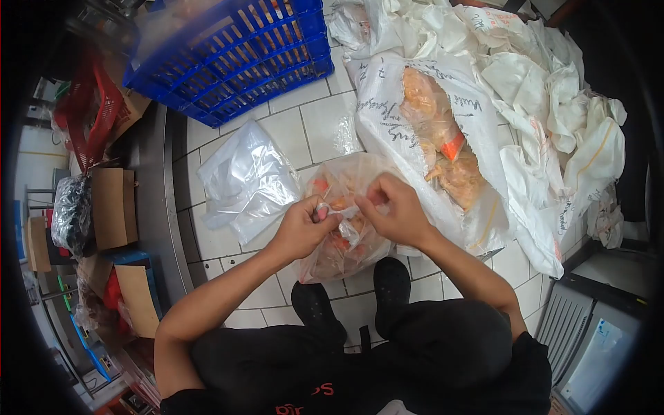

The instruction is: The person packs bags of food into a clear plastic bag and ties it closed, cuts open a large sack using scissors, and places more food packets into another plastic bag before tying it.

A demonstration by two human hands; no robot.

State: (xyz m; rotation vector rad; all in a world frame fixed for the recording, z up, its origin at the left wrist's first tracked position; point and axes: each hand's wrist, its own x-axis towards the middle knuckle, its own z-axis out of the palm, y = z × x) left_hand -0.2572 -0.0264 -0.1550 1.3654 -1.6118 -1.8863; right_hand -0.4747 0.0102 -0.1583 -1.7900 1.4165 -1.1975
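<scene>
A clear plastic bag (315, 266) with orange and pale pieces inside sits on the tiled floor between my feet. My left hand (302, 227) is closed on the gathered plastic at the bag's top, thumb and fingers pinched together. Just across from it, my right hand (398, 211) has its fingers curled in at the upper right of the same bag, closed on its plastic. The fingers cover part of the bag's mouth, and its contents are blurred by the plastic.
Flat clear plastic bags (252, 180) lie to the left. A blue crate (235, 59) stands behind them. On the right is a torn white woven sack (387, 124) showing orange-brown bagged pieces (453, 162), beside heaped white sacks (532, 83). A metal edge (173, 207) borders the left side.
</scene>
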